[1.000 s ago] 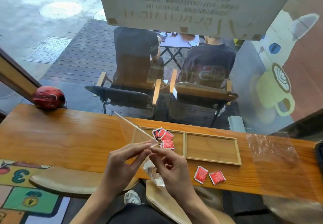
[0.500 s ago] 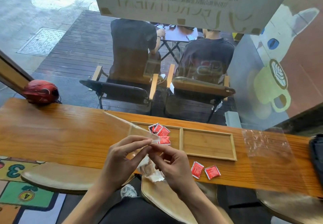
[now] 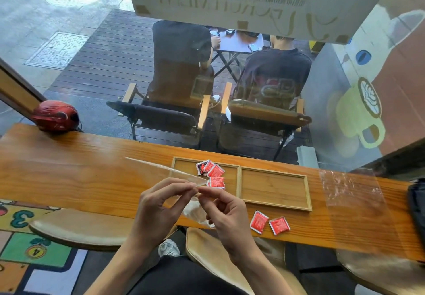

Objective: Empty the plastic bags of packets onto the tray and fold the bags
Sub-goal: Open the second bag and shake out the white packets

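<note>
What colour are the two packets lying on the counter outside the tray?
Red with silvery edges; the two packets show best in the head view.

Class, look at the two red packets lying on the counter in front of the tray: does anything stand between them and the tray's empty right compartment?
Only the tray's own low front rim. The two red packets lie on the wooden counter just before it, and the right compartment behind it is bare. Both hands, the left hand and the right hand, pinch the clear plastic bag off to the left.

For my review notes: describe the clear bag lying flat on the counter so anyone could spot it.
Start at the wooden tray on the counter and look past its right end. The clear bag lies flat there, empty and untouched, unlike the one pinched between both hands.
</note>
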